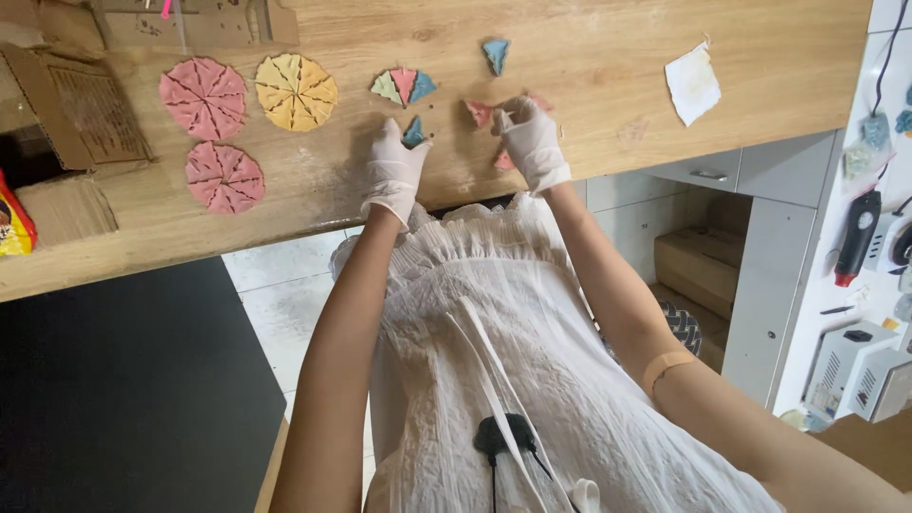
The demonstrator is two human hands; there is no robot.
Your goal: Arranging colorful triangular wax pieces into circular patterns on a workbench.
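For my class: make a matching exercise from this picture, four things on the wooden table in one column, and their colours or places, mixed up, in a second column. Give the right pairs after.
Things
1. round disc cut into wedges
2. lone wedge
3. square cloth
4. wedge at the left hand

Descriptions
A. white, far right of the table
B. yellow
C. blue, touching gloved fingers
D. blue, alone at the table's far side

Pairs: 1-B, 2-D, 3-A, 4-C
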